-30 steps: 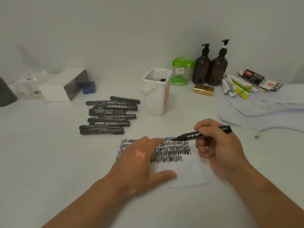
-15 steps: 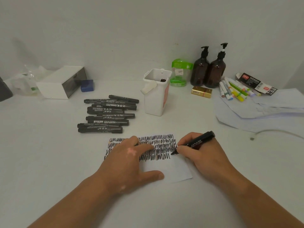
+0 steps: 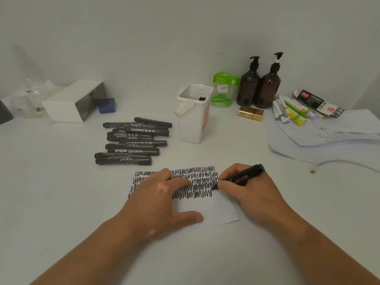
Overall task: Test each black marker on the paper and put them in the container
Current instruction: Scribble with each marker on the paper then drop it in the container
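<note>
My right hand (image 3: 254,195) pinches a slim black plastic marker (image 3: 241,177), and I see its tip touching the right edge of the scribbles on the thin white paper (image 3: 220,210). My left hand (image 3: 158,200) lies flat with fingers straight, pressing the sheet's left half onto the smooth white table (image 3: 61,202). Dense black zigzag rows cover the paper's far part; its near right corner is bare. Beyond the left hand, a loose pile of capped black markers (image 3: 131,140) lies side by side. Just right of that pile stands the container (image 3: 194,120), a tall white plastic tub with a squarish open mouth and something dark inside.
</note>
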Available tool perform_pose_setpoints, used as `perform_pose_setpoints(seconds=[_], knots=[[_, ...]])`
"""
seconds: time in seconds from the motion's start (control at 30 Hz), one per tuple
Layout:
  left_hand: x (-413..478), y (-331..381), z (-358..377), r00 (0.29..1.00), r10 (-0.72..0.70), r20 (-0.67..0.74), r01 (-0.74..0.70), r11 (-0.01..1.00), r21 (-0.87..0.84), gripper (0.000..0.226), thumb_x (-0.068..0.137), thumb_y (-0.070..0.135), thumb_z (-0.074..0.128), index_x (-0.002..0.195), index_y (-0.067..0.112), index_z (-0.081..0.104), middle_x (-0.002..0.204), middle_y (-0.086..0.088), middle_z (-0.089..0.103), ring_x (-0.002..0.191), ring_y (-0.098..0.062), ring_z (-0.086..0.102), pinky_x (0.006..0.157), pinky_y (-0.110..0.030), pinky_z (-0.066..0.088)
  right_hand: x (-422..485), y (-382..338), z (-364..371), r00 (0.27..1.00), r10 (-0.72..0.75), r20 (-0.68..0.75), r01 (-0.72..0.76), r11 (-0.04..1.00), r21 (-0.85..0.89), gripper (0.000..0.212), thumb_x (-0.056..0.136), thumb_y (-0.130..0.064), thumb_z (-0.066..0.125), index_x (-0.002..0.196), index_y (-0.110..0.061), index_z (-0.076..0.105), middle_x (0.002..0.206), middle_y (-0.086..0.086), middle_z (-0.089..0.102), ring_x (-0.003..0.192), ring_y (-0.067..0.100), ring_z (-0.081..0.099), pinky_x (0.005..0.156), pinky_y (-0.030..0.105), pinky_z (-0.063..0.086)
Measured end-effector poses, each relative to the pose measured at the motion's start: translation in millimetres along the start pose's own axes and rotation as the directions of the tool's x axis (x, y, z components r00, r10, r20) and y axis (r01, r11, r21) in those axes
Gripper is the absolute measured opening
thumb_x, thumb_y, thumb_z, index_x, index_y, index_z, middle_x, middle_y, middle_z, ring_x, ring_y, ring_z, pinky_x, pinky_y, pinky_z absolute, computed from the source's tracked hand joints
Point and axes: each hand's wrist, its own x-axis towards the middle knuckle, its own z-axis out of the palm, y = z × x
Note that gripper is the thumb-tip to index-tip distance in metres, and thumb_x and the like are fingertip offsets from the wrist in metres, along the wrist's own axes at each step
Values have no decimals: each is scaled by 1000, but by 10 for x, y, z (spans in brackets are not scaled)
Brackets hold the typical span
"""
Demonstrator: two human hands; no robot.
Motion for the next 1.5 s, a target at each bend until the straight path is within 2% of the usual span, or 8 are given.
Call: perform_pose_setpoints(seconds=[0.6,0.77,0.83,0.93,1.03,1.13,1.27,1.5], knots=[[1,20,-27,1000,-13,27,13,1000,-3,95,59,94,53,140,46,47,102,17,45,102,-8,48,92,-28,45,4,-30,-14,999,46,12,-46,998,-42,9,68,-36,67,71,-27,68,60,-14,64,55,-1,54,50,13,35],[-25,55,-73,1000,0,-3,0,1000,-26,89,64,90,56,140,46,46,101,18,46,100,-6,49,90,-26,44,41,-21,-90,986,83,-142,-39,957,289,15,85,-13,73,74,-21,67,52,-10,56,45,6,47,43,16,35],[-32,69,-102,996,13,-85,-18,998,-65,74,73,77,63,137,43,49,98,17,48,95,-5,49,88,-24,43,54,-38,-129,981,143,-130,-66,880,471,25,87,-7,72,70,-22,63,53,0,49,42,12,39,38,21,31],[-19,84,-128,975,-11,-222,-41,973,-229,40,91,26,66,129,33,54,96,15,53,84,0,49,76,-13,40,58,-44,-143,985,145,-93,-72,835,545,24,87,-8,75,70,-21,64,53,3,45,44,14,34,38,22,28],[-12,45,-117,953,-91,-288,-38,909,-415,50,91,-7,50,119,34,53,99,17,62,80,-2,56,66,-8,41,66,-27,-154,992,106,-72,-48,828,559,12,84,-9,80,80,-16,71,56,3,48,47,14,39,41,23,32],[5,13,-108,940,-163,-299,-35,827,-562,52,92,-1,61,120,42,51,108,23,66,93,-4,67,74,-12,52,60,-42,-172,999,50,-19,-28,794,608,8,84,-10,79,89,-16,77,64,8,55,54,18,48,46,26,40],[42,-33,-124,940,-282,-190,36,639,-768,38,80,15,82,103,42,68,100,13,76,85,-14,74,78,-37,62,44,-85,-185,997,46,68,-81,659,748,18,82,-24,63,84,-13,77,66,16,63,55,22,55,46,30,45],[28,-54,-102,978,-149,-148,-18,642,-766,19,89,25,74,103,37,73,98,7,77,87,-13,71,76,-26,54,-8,-145,-203,1000,-30,2,21,737,675,9,81,-22,70,76,-16,75,64,13,65,52,20,56,46,26,46]])
